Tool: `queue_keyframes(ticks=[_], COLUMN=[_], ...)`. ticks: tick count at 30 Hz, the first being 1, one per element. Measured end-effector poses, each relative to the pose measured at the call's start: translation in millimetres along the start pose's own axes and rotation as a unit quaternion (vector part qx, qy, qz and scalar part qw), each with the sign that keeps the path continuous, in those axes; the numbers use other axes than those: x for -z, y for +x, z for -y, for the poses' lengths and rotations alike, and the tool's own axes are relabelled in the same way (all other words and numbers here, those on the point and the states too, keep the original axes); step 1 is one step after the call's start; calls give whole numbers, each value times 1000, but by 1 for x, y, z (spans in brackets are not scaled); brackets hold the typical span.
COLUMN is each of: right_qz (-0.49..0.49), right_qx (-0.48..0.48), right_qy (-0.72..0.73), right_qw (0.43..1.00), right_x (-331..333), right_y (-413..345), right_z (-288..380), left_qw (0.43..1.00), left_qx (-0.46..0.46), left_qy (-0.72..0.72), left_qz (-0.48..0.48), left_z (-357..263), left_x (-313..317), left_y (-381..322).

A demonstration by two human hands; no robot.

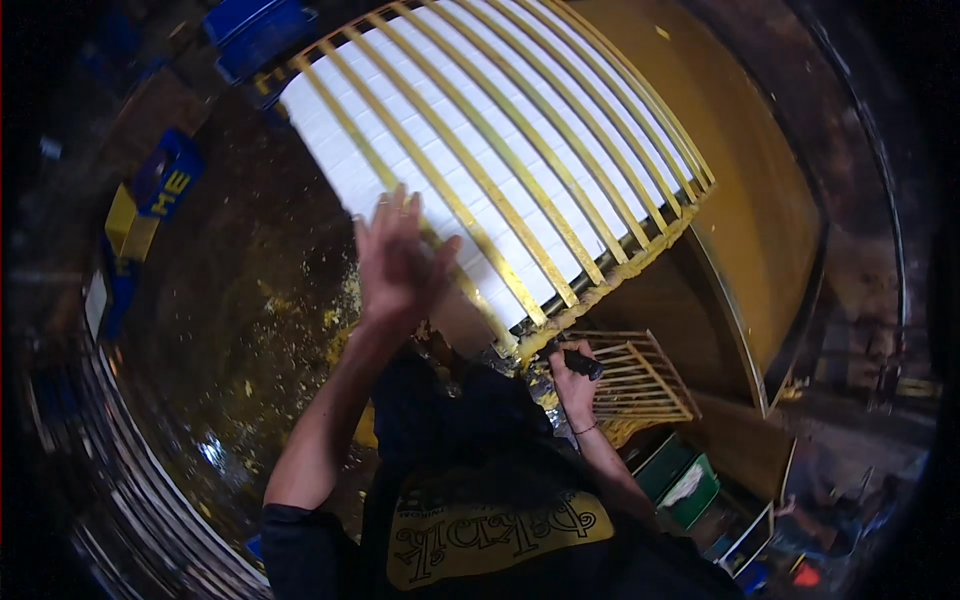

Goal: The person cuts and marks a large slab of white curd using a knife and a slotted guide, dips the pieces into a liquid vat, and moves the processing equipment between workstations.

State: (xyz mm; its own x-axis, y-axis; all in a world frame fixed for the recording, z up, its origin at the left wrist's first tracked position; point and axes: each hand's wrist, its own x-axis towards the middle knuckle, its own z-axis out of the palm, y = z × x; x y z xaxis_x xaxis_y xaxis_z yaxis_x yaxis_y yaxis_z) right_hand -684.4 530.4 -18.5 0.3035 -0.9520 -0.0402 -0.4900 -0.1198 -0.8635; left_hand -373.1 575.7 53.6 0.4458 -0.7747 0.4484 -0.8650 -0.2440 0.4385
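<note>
My left hand (397, 255) is spread over the nearest yellow-coated slat (442, 244), its fingertips apparently resting there; motion blurs it. Beneath the slats, white block-like pieces (517, 150) lie in close rows. My right hand (574, 382) grips a dark-handled tool (583, 364) below the rack's near right corner. The tool's working end is hard to make out. Close to it runs a thick, lumpy yellow crust (619, 274) along the slat ends.
A second slatted rack (637, 375) stands low behind my right hand. Large brown panels (720, 112) rise on the right, above a green bin (682, 480). Blue containers (259, 34) stand at upper left. Yellow scraps litter the wet floor (247, 300). Another person (817, 517) is at lower right.
</note>
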Motion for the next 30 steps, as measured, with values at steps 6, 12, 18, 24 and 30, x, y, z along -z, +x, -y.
queue_keyframes(ticks=[6, 12, 18, 24, 30], right_qz=[-40, -101, -300, -339, -251], right_qx=[-91, -172, -200, -189, -310], right_qy=[-35, 128, 280, 168, 11], right_qw=[994, 972, 890, 906, 917], right_x=[-41, -40, -62, -49, -39], right_y=[-11, 2, 39, -25, -115], right_z=[-46, 45, 123, 92, 2], left_qw=[999, 984, 946, 884, 897], left_qx=[6, -112, 135, 147, 37], left_qy=[-39, 104, -138, -228, -259], left_qz=[18, -91, 260, 380, 357], left_z=[44, 205, 278, 204, 58], left_x=[11, -14, -22, 98, 230], left_y=[101, 249, 344, 348, 208])
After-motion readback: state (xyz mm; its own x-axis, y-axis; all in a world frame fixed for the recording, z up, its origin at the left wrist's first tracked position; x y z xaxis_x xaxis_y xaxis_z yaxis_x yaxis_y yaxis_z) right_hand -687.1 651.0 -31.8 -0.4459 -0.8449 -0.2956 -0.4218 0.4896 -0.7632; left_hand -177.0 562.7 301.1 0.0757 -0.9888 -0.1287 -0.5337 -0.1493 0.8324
